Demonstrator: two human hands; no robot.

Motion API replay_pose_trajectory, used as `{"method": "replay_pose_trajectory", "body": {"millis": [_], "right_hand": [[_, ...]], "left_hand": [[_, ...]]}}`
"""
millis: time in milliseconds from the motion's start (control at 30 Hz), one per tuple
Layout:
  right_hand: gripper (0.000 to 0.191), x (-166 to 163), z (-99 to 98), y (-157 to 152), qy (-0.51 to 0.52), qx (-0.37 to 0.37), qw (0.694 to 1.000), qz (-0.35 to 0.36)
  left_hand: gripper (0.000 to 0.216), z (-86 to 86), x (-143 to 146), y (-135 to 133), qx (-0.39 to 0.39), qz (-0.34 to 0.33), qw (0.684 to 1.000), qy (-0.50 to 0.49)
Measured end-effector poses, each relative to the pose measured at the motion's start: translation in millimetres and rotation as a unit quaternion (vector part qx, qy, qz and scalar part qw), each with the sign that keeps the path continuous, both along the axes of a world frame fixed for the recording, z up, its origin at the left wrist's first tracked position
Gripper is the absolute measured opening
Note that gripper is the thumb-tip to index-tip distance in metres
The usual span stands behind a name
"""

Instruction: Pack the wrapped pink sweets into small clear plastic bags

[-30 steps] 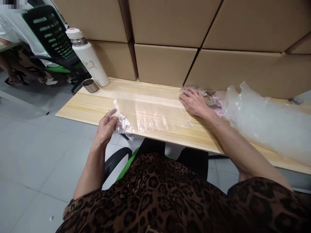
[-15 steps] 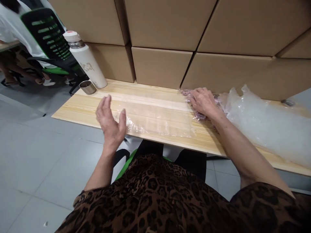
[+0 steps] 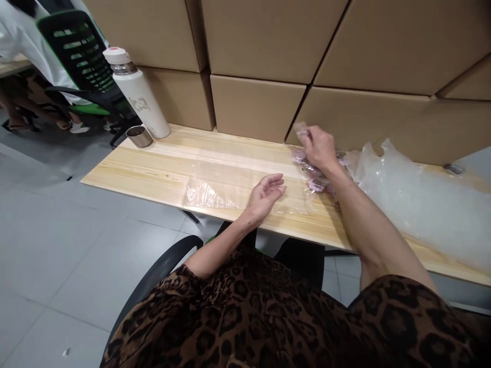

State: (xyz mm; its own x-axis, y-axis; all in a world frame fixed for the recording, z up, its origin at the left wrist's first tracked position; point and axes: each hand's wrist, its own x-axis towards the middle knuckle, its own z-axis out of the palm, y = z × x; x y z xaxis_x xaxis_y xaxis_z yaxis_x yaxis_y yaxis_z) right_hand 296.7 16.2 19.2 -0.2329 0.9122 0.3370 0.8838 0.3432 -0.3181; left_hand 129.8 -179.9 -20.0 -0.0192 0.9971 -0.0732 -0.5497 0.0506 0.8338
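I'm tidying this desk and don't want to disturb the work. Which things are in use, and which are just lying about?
In use:
right hand picking at the small pink packets
left hand on the clear plastic sheet

Lying about:
white bottle
metal cup
big plastic bag
cardboard boxes

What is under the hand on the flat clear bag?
The left hand rests on the flat clear bag, which lies on the wooden table. The wood shows through the plastic. Whatever is right beneath the palm is hidden.
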Motion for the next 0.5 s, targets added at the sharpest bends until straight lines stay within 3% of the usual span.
{"method": "replay_pose_trajectory", "body": {"millis": [100,200,300,367,433,500], "right_hand": [[0.044,8,5.0,-28,0.211,-0.01,0.977,0.017],[0.047,5,8.0,-77,0.331,-0.132,0.926,0.123],[0.053,2,11.7,-106,0.263,-0.229,0.912,0.216],[0.051,5,14.1,-99,0.184,-0.176,0.949,0.185],[0.044,11,14.4,-74,0.073,-0.087,0.987,0.113],[0.04,16,11.7,-41,-0.054,-0.069,0.993,0.078]], "left_hand": [[0.021,-2.1,0,2,-0.065,-0.007,0.996,-0.06],[0.031,2.6,-3,2,-0.109,-0.023,0.985,-0.128],[0.038,8.2,-7,2,-0.13,-0.07,0.973,-0.179],[0.033,9.6,-10,3,-0.135,-0.091,0.966,-0.201],[0.022,9.1,-11,4,-0.141,-0.086,0.963,-0.211],[0.013,7.5,-11,4,-0.145,-0.075,0.964,-0.212]]}}
